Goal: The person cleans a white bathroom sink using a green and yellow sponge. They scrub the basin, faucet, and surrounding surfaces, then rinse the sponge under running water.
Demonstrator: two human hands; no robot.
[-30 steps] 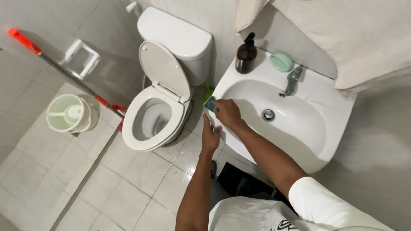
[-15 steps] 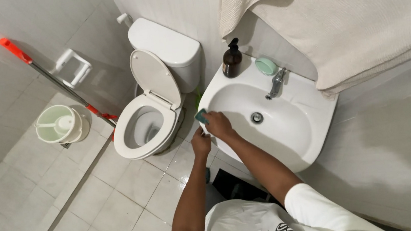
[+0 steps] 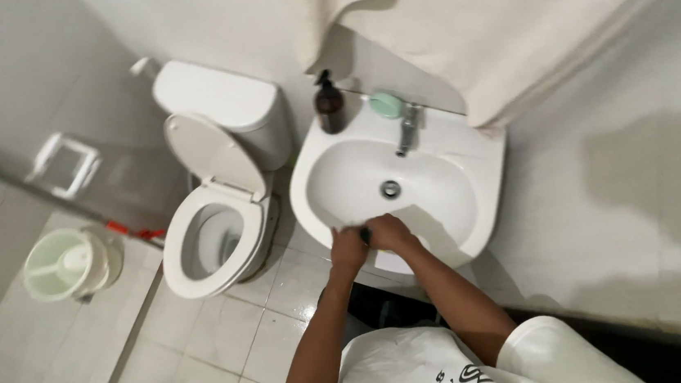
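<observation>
**Bathroom Inventory: Washbasin Rim Being Worked by Two Hands**

Item 1, washbasin (image 3: 451, 145): one unit, white ceramic, oval bowl, being shown at centre frame. A round metal drain (image 3: 390, 188) is being displayed at the bowl's middle; one chrome tap (image 3: 407, 131) is being carried on the back ledge. The glaze is being seen as smooth and pale throughout.

Item 2, small dark object (image 3: 366, 234): one, being pressed against the basin's front rim, just below centre frame. Only a sliver is being exposed between the two hands; its kind cannot be told.

Item 3, hands: two. The left hand (image 3: 349, 248) is being held curled at the front rim, touching the basin edge. The right hand (image 3: 391, 234) is being kept closed over the dark object, just beside the left.

Item 4, ledge goods: one dark brown pump bottle (image 3: 330, 106) is being stood upright at the basin's back left corner; one pale green soap (image 3: 386, 104) is being rested beside the tap.

Item 5, toilet (image 3: 216, 219): one, white, seat and lid raised, being shown left of the basin.

Item 6, bucket (image 3: 65, 264): one, pale green, being placed at lower left on the tiled floor.

Item 7, mop handle (image 3: 45, 193): one, red-ended, being laid diagonally across the left frame.

Item 8, cream towel (image 3: 505, 13): being hung across the upper right.
</observation>
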